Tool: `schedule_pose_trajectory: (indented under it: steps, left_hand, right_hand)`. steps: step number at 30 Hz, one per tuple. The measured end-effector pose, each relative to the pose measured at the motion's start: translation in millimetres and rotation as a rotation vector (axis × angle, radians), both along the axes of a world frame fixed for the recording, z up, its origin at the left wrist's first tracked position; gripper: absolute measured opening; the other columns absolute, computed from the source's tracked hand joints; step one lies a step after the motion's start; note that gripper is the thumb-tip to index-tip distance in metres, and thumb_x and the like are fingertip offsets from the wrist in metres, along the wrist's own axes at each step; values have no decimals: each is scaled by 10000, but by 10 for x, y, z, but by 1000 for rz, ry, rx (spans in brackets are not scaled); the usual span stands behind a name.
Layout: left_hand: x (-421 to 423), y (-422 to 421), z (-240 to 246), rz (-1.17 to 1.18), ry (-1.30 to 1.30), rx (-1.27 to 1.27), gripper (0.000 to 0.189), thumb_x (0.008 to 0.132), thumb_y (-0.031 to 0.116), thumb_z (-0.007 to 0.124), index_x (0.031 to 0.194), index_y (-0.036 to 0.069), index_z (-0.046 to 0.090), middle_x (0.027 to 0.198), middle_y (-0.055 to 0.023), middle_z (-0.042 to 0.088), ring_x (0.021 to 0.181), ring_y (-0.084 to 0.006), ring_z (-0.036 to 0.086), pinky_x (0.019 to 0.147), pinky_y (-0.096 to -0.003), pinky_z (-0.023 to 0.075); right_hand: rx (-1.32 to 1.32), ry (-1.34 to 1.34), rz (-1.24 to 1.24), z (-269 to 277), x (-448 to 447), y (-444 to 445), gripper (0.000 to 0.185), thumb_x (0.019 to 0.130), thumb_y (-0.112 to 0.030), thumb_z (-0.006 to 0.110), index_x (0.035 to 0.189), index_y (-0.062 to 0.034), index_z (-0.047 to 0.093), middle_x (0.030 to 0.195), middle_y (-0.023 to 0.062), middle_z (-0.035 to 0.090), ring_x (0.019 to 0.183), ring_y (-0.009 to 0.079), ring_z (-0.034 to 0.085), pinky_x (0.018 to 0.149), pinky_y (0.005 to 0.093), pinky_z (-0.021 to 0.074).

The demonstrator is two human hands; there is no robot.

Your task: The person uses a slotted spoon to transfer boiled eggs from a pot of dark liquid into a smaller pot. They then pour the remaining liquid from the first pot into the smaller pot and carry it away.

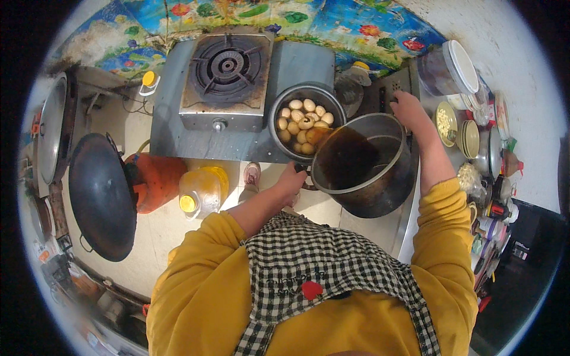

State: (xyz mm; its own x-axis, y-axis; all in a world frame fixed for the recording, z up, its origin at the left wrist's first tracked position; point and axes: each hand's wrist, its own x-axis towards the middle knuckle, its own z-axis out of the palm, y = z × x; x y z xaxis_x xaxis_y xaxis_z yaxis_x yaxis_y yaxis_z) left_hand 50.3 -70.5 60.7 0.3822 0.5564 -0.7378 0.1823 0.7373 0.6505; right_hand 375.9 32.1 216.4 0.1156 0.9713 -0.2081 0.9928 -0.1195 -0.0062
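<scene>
A large dark metal pot (376,198) is tilted to the left, its mouth over a smaller pot (274,133). My left hand (290,182) grips the black handle on its near left side. At its far right rim, my right hand (409,111) is closed on the other side handle, which is mostly hidden. Brown liquid (319,135) streams over the lip into the smaller pot. Several eggs (297,116) lie in there, partly covered by liquid. That smaller pot stands on the grey stove table, close to its front right edge.
A single-burner gas stove (227,66) sits on the grey table (205,149). Below are an orange gas cylinder (162,182) and an oil jug (202,191). A wok (102,196) stands at left. Bowls (470,139) and a lidded bucket (438,69) line the right counter.
</scene>
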Motion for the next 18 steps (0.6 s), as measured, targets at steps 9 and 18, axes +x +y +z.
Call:
schedule_pose_trajectory:
  steps: [9,18]
  left_hand:
    - [12,32,-143,-10,-50,-158,326,840,120,489,1157,42,480,817,-91,570,593,-171,508,431,-305,394]
    - [-10,63,-224,-8,-124,-301,272,825,155,478,1068,32,467,743,-70,486,557,-162,439,439,-307,356]
  right_hand:
    - [-86,-103,90,-114,-8,291,207,819,-187,571,851,15,603,917,229,624,895,395,595,773,459,478]
    - [-262,-190,104,-105,-240,662,237,787,-183,582,881,32,619,945,246,618,924,401,587,813,469,464]
